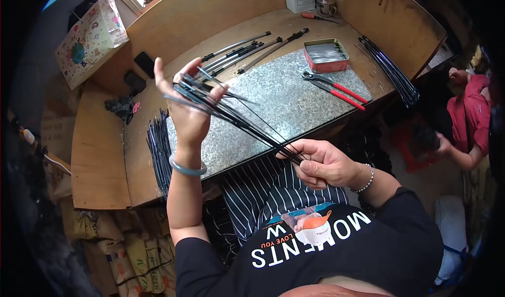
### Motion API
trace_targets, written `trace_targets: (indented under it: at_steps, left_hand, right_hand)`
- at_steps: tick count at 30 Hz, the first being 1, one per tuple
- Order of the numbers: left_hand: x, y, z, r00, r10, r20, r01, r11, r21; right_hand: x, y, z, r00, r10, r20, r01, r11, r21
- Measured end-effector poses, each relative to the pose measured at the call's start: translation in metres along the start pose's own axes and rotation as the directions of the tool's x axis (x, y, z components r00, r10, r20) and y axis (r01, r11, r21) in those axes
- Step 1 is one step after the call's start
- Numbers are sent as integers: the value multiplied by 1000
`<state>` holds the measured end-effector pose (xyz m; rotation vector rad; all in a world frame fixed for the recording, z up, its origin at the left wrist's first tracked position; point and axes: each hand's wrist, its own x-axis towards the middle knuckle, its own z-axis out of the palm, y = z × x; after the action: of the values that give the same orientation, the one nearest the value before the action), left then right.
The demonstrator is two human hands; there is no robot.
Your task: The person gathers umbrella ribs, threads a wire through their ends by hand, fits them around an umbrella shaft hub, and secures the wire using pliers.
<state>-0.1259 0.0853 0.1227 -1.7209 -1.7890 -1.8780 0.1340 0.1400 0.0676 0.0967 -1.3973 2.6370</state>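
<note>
A bundle of thin black rods [242, 122], resembling umbrella ribs, slants across in front of me above the worktop. Its near end is gripped in my right hand [327, 164], thumb pressed against the curled fingers. At the far end, my left hand [188, 105] has its fingers stretched and spread, with the fanned-out rod tips lying against the palm and thumb. Motion smears those tips and fingers a little. Below the bundle lies a grey speckled board [284, 92]. Red-handled pliers [336, 89] rest on it, beside a red tin [326, 60] of thin silvery pieces.
More black rods are heaped at the left edge [159, 150] and the right edge [390, 72]. Metal tubes with black ends [236, 52] lie behind the board. A screwdriver [318, 17] and metal mug [326, 7] are farther back. Another person [468, 118] is at the right.
</note>
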Motion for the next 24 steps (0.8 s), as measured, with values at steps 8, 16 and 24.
trace_targets:
  at_steps: [8,16,24]
  left_hand:
    - [22,-16,-1,999,8,-31,-12,990,-139]
    - [57,-45,-40,973,-29,-228,-6,988,-153]
    - [64,-28,-61,970,-19,-242,4,998,-64]
  right_hand:
    - [-1,2,-17,993,102,-68,-101,995,13]
    - [-22,14,-67,951,143,-273,-230,918,-323]
    - [-61,6,-80,763,-476,-437,-548,-116,-829]
